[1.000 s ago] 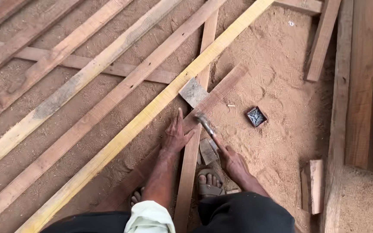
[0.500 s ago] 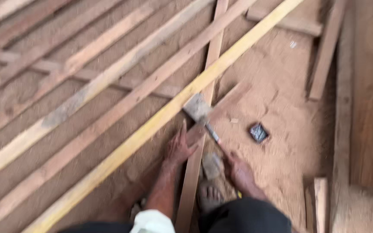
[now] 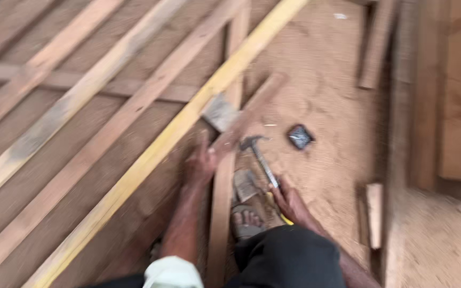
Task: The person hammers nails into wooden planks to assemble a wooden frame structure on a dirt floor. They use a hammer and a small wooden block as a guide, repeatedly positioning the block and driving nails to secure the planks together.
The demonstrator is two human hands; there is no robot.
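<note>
My right hand (image 3: 289,202) grips the handle of a claw hammer (image 3: 257,157), whose metal head points up and left over the sawdust floor. My left hand (image 3: 201,165) presses flat on a narrow wooden slat (image 3: 225,192) that runs away from me. Just beyond the fingers a small square wooden block (image 3: 220,112) lies where this slat meets a long yellow batten (image 3: 188,122). My sandalled foot (image 3: 246,221) rests between the two hands beside a small offcut (image 3: 245,184). The frame is blurred.
Several long wooden battens (image 3: 70,106) lie diagonally across the sawdust-covered floor on the left. A small dark square object (image 3: 300,136) sits on the sawdust right of the hammer. Planks (image 3: 457,90) are stacked along the right side, and a short offcut (image 3: 374,213) lies near them.
The view has shifted and blurred. The hammer has swung from lying close over the slat to pointing up beside it; my left hand stays on the slat.
</note>
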